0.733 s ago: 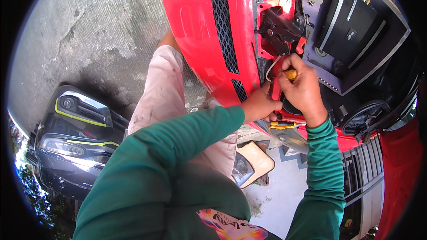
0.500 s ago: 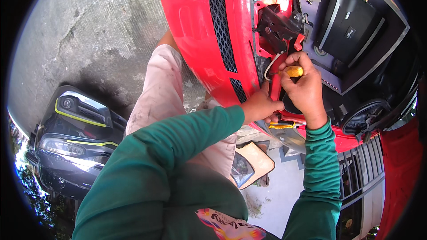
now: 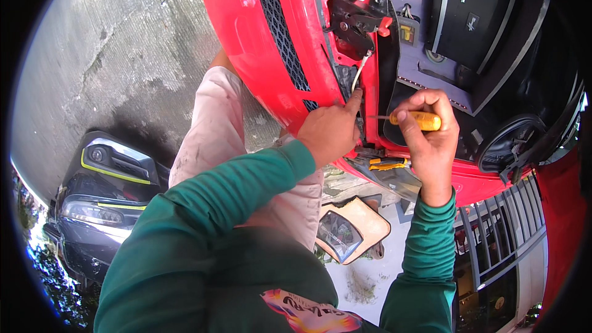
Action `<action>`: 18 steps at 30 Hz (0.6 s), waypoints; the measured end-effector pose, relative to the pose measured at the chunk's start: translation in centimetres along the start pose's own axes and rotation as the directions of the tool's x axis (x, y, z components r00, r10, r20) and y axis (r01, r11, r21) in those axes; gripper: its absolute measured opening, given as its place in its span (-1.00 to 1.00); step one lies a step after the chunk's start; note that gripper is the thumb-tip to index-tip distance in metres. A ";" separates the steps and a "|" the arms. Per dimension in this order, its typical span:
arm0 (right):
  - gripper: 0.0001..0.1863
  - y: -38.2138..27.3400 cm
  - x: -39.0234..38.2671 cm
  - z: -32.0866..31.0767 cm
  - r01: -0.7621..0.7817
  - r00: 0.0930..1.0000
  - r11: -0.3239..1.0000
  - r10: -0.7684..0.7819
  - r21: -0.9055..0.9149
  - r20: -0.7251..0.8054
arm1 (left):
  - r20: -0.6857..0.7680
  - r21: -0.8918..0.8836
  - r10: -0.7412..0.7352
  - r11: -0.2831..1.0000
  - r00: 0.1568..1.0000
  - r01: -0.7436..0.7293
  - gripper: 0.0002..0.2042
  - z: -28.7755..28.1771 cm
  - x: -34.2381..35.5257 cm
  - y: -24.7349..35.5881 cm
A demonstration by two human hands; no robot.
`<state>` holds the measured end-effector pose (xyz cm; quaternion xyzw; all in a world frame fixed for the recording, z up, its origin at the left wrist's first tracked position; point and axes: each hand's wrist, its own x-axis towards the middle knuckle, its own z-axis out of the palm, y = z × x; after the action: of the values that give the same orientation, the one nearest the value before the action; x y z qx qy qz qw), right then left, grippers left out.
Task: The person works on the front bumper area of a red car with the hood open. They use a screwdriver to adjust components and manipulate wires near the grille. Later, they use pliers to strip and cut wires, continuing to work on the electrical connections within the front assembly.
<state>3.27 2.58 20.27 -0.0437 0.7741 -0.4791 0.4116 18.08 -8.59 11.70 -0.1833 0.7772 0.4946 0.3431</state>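
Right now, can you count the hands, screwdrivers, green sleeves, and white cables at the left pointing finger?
Hands: 2, left hand and right hand
Screwdrivers: 1, yellow screwdriver
Green sleeves: 2, left sleeve and right sleeve
White cables: 1, white cable
Total: 6

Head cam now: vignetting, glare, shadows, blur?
Head view: black fisheye border; head view: glare on the grey car and red bumper; head view: dark shadow on the concrete beside that car; head view: yellow screwdriver looks fairly sharp.
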 end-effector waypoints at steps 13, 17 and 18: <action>-0.85 -16.8 -10.9 0.3 0.436 0.557 0.848 -0.517 0.301 0.650 | 0.320 -0.106 -0.175 0.970 0.931 0.219 -0.51 -0.4 5.2 1.4; -0.88 -15.3 -13.9 -0.4 0.727 0.553 0.641 -0.759 0.245 0.344 | 0.330 -0.039 -0.227 0.967 0.916 0.253 -0.65 -0.1 6.4 1.8; -0.87 -14.5 -14.9 -0.1 0.745 0.558 0.623 -0.778 0.239 0.290 | 0.338 0.007 -0.208 0.976 0.918 0.219 -0.66 0.4 6.7 0.9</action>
<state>8.24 1.74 40.45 -0.4439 0.5656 -0.6261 0.3019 13.05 -7.47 7.37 -0.1849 0.6748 0.4900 0.5200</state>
